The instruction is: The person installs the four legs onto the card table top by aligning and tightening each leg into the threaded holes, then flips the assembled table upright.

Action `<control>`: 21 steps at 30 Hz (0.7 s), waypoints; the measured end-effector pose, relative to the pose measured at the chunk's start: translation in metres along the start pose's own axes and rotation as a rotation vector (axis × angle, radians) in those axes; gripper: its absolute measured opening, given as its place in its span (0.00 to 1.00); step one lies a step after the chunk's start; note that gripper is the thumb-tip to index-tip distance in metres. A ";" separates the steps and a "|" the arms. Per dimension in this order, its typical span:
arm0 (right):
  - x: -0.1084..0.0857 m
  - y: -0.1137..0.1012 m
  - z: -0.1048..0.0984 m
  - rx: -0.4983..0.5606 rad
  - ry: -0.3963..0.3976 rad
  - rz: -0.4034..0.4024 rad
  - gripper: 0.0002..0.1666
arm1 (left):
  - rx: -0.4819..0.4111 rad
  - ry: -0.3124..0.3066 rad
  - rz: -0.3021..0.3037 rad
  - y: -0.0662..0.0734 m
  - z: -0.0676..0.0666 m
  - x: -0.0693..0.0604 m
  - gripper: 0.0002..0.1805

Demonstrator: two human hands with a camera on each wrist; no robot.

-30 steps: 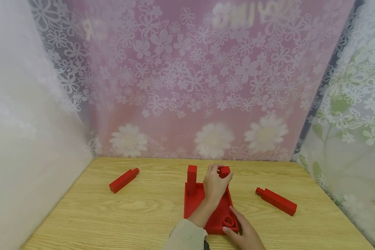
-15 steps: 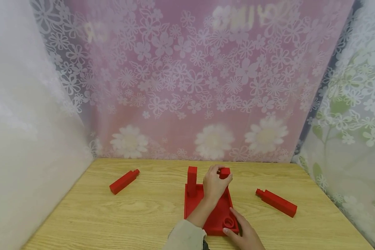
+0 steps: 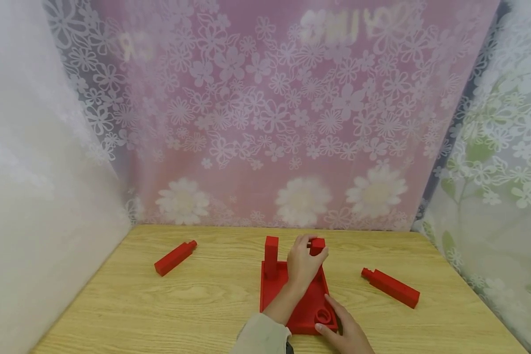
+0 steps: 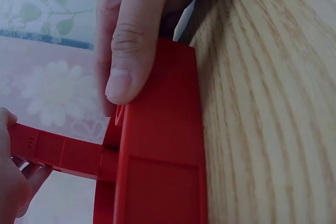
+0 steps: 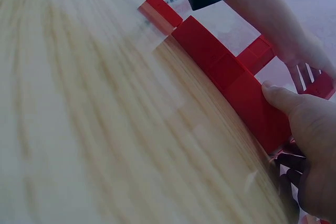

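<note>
A small red tabletop (image 3: 272, 297) with raised edges lies underside up on the wooden table. My left hand (image 3: 302, 265) reaches across it and grips the upper end of a red square table leg (image 3: 317, 244) at the far right corner. The left wrist view shows that leg (image 4: 50, 148) with a number on its side. My right hand (image 3: 347, 328) holds the near right corner, its thumb on the front wall. A round socket (image 3: 323, 316) sits inside that corner. Another leg (image 3: 271, 258) stands upright at the far left corner. My left forearm hides the near left corner.
One loose red leg (image 3: 175, 258) with a narrow tip lies to the left. A second loose leg (image 3: 391, 288) lies to the right. Flower-patterned curtains (image 3: 292, 123) rise at the back and sides of the wooden table (image 3: 203, 305).
</note>
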State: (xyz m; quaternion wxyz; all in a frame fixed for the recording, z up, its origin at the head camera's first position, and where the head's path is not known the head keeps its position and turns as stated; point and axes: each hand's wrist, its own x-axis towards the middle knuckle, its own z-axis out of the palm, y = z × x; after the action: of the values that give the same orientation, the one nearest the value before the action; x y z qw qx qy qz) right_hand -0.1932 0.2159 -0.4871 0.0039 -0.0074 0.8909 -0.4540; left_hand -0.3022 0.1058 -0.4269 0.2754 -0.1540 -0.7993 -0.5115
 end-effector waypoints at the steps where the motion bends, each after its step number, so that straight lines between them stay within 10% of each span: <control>1: 0.000 0.000 0.001 0.000 0.000 -0.003 0.47 | 0.012 -0.009 -0.001 -0.001 0.000 -0.001 0.18; 10: -0.003 -0.003 0.002 0.004 0.017 -0.032 0.47 | 0.109 -0.125 0.020 -0.003 -0.009 -0.005 0.32; 21: -0.003 0.000 0.001 0.015 0.026 -0.033 0.46 | -0.078 -0.124 0.002 0.007 -0.036 0.001 0.26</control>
State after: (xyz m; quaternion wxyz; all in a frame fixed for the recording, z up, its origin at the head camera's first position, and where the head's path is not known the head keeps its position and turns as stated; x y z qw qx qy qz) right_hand -0.1898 0.2152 -0.4876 -0.0151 -0.0159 0.8873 -0.4606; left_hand -0.2894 0.0762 -0.4094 0.2195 -0.1967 -0.7942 -0.5313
